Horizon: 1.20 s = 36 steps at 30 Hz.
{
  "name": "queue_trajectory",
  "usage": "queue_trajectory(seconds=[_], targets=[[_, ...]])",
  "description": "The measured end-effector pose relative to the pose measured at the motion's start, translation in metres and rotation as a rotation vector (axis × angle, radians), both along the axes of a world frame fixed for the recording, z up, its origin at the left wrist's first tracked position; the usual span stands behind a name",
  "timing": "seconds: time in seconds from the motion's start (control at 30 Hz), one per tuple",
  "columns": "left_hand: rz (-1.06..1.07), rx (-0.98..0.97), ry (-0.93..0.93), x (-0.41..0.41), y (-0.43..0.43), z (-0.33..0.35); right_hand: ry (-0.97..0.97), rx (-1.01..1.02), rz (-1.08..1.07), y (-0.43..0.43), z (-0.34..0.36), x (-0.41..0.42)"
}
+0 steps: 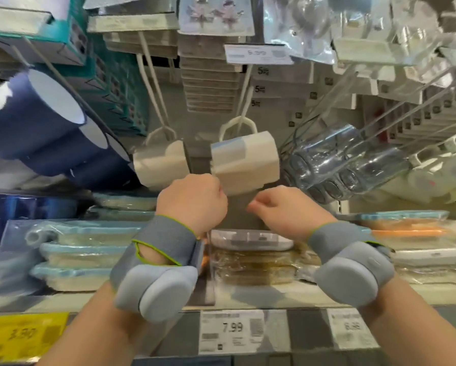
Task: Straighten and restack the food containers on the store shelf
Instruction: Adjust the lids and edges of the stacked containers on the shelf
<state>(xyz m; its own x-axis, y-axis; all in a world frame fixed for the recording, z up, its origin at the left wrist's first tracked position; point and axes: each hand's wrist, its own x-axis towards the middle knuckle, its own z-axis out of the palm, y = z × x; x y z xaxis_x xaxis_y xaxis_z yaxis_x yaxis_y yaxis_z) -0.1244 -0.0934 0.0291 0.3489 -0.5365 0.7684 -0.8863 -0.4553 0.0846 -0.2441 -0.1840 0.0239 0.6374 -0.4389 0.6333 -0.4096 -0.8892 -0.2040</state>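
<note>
A person faces a store shelf (261, 295) with both forearms raised, each wrist wrapped in a grey fabric band carrying a rounded grey plastic pod.

The landmark is the white shelf-edge price tag reading 7.99 (232, 330), at the bottom centre. Directly above it sits a stack of clear plastic food containers with a white label on the top lid (250, 256); it looks roughly squared but slightly crumpled in its wrap. Above and to the left of the tag lies a pile of clear containers with pale blue lids (81, 257), stepped and skewed, not lined up. Above and to the right of the tag is another group of containers with blue and orange lids (409, 233), also uneven.

The left hand (192, 204) hovers above the central stack, curled into a loose fist; whether it grips anything cannot be told. The right hand (287, 210), just right of it, is half open with fingers bent, holding nothing visible. Neither hand touches a container.

Well above the tag, two white mugs (245, 162) hang from white hooks, with clear drinking glasses (335, 165) to their right.

Judging from this, the tidying is unfinished: the left and right piles still need straightening and restacking.
</note>
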Motion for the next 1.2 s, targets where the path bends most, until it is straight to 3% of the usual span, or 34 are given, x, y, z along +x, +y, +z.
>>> queue_trajectory(seconds=[0.2,0.6,0.8,0.97,1.1,1.2], targets=[[0.189,0.080,-0.051,-0.046,-0.037,-0.013,0.073,0.067,-0.081,-0.051,-0.006,-0.043],[0.078,0.657,0.047,-0.053,-0.097,-0.018,0.265,0.087,-0.194,-0.106,-0.021,-0.078],[0.051,0.625,0.037,-0.051,-0.100,-0.020,0.257,0.062,-0.253,-0.112,-0.019,-0.077],[0.035,0.602,0.040,-0.052,-0.095,-0.023,0.120,-0.016,-0.291,-0.107,-0.013,-0.073],[-0.103,0.411,0.095,-0.054,-0.085,-0.023,0.038,-0.086,-0.257,-0.085,-0.002,-0.070],[-0.123,0.246,0.001,-0.057,-0.073,-0.018,-0.019,-0.125,-0.149,-0.064,0.004,-0.062]])
